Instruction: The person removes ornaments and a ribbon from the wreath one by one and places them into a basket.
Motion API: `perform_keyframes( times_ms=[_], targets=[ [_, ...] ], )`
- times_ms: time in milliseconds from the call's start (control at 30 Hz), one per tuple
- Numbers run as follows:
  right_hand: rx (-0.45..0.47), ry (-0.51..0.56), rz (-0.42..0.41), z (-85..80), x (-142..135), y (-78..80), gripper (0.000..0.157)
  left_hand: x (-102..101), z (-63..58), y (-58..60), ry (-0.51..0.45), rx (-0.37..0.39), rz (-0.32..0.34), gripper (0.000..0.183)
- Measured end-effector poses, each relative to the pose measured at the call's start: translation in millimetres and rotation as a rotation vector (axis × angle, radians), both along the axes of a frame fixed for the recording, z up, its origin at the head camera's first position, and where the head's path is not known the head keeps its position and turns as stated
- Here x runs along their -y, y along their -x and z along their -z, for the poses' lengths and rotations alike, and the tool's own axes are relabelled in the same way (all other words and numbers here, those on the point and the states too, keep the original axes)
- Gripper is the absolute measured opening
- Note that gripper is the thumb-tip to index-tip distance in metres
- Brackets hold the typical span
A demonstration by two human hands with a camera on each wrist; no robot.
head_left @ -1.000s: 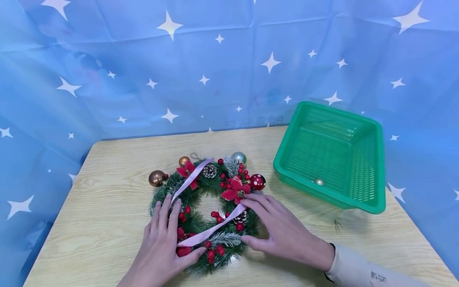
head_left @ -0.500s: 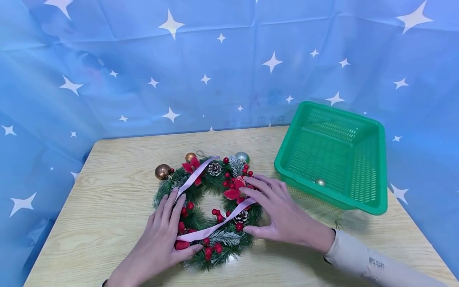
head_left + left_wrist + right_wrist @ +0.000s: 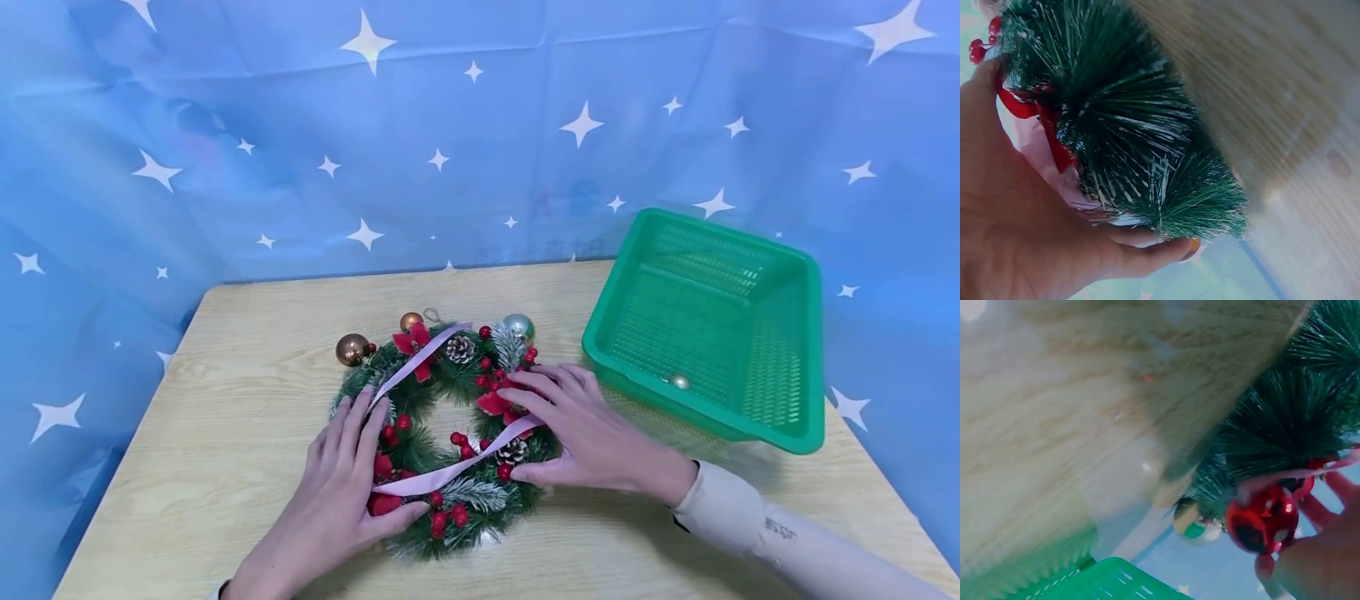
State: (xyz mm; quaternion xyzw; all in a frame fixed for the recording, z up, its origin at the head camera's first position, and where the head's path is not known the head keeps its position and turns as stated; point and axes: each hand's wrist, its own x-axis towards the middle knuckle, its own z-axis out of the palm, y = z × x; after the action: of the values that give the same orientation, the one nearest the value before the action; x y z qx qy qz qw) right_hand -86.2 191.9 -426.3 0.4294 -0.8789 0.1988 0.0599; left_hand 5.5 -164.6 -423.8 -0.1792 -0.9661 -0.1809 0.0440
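A green Christmas wreath [image 3: 416, 442] lies on the table, dressed with red flowers, red berries, pinecones [image 3: 461, 348] and a pale pink ribbon [image 3: 427, 483]. My left hand [image 3: 341, 483] rests on its left side, long fingers straight over the needles and thumb along the near part. On the right side my right hand [image 3: 585, 442] holds the wreath with bent fingers over a red flower, thumb low by the berries. In the right wrist view a shiny red ball with white dots [image 3: 1263, 519] sits against those fingers; in the head view it is hidden.
Along the wreath's far rim are a brown ball [image 3: 352, 350], a small orange ball [image 3: 410, 322] and a silvery-teal ball [image 3: 519, 327]. A green plastic basket [image 3: 813, 350] stands at the right with one small gold ball [image 3: 679, 382] inside. Starred blue cloth [image 3: 420, 108] hangs behind.
The wreath has shifted slightly away from me and to the right, both hands moving with it. My right hand's fingers have come further up over the red flower and dotted ball. The view drifts slightly.
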Motion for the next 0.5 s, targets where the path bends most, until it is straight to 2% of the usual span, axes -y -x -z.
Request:
perform_keyframes(
  times_ms=[233,500],
  targets=[
    [0.041,-0.061,0.082,-3.7,0,-11.0,0.094,-12,-8.0,-9.0,-0.040,-0.008,-0.118,0.124],
    [0.054,-0.084,0.170,-4.8,16,-30.8,0.096,-20,-10.6,-16.3,-0.042,0.023,-0.198,0.131]
  ],
)
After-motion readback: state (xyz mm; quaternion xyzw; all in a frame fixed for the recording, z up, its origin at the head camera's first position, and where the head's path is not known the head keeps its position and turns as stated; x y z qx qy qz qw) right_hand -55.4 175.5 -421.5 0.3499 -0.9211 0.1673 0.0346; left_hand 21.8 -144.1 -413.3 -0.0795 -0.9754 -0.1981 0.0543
